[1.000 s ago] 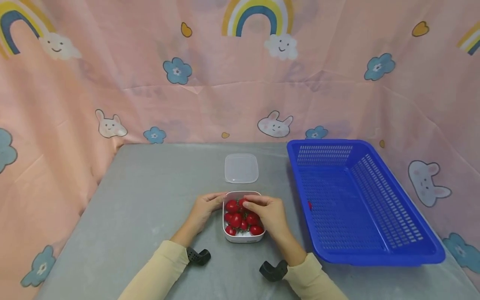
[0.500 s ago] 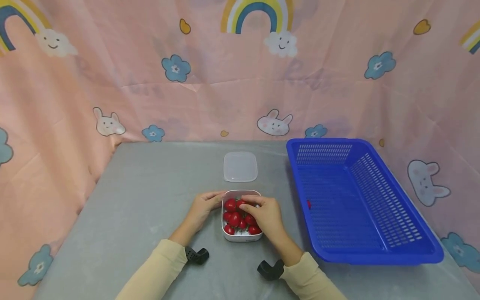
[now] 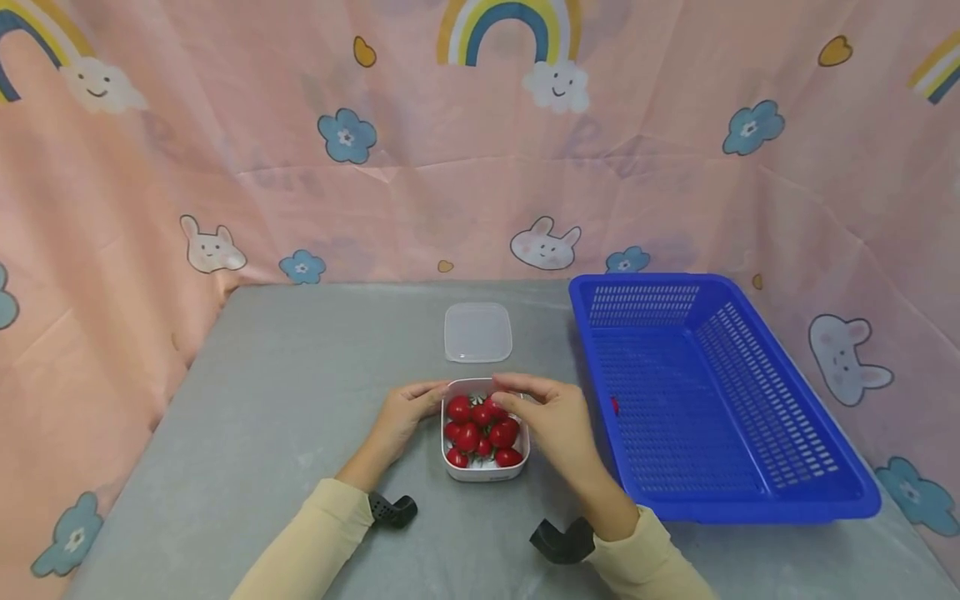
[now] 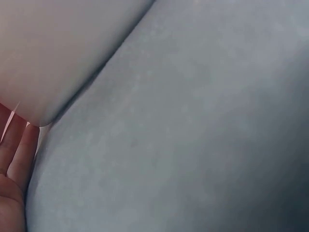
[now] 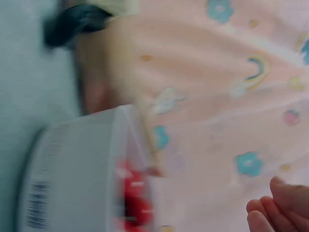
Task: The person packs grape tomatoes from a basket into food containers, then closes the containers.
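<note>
A small white square container [image 3: 486,475], holding several red cherry tomatoes [image 3: 467,437], stands on the grey table. My left hand [image 3: 397,423] touches its left wall near the far corner. In the left wrist view, straight fingers [image 4: 21,150] lie against the wall. Over the container's right rim is my right hand [image 3: 558,423], with thumb and index finger apart. The right wrist view shows those fingers [image 5: 285,203] away from the blurred container [image 5: 72,169], and no tomato is seen between them.
A clear lid [image 3: 477,333] lies just behind the container. To the right stands a large blue plastic basket [image 3: 750,510], a bit of red [image 3: 615,406] showing by its left wall. A pink patterned cloth [image 3: 420,208] hangs behind the table.
My right hand has drawn back to the right from over the tomatoes, its thumb and index finger now farther apart. The left hand stays at the container. The head view has shifted slightly.
</note>
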Motion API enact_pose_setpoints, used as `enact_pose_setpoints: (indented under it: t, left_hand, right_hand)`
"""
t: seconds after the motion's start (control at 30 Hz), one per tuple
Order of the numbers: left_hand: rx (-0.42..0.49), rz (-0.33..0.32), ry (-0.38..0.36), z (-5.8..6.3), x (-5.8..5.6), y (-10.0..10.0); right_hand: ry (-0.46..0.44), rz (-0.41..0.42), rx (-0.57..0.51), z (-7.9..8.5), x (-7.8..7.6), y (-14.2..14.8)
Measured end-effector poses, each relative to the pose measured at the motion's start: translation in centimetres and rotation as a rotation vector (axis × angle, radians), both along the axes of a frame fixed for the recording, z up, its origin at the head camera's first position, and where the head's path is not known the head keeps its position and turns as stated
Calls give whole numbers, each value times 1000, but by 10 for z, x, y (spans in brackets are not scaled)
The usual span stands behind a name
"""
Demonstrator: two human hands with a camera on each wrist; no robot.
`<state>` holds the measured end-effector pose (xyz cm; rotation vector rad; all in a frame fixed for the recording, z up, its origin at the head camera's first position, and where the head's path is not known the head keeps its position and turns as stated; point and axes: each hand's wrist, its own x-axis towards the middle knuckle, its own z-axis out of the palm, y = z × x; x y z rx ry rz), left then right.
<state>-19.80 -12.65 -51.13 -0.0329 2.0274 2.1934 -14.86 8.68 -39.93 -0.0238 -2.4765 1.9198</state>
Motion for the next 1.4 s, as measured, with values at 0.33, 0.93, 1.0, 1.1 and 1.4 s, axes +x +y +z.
enact_pose_setpoints:
  t: [0.33,0.93,1.0,1.1,1.4]
  left_hand:
    - [24,3,-6,1,1,1]
    - [9,-18,-18,0,1,0]
    - [12,-13,-22,1,1,1]
    - [20,-8,-32,1,1,1]
    - [1,-12,-32,0,1,0]
  right_hand:
    - [-27,-15,29,46,-9,48]
    - [-152,169,168,37,-58,151]
    - [-182,200,171,30,-65,160]
    - [-231,244,202,20,-76,173]
    - [-312,370,251,-12,-95,196]
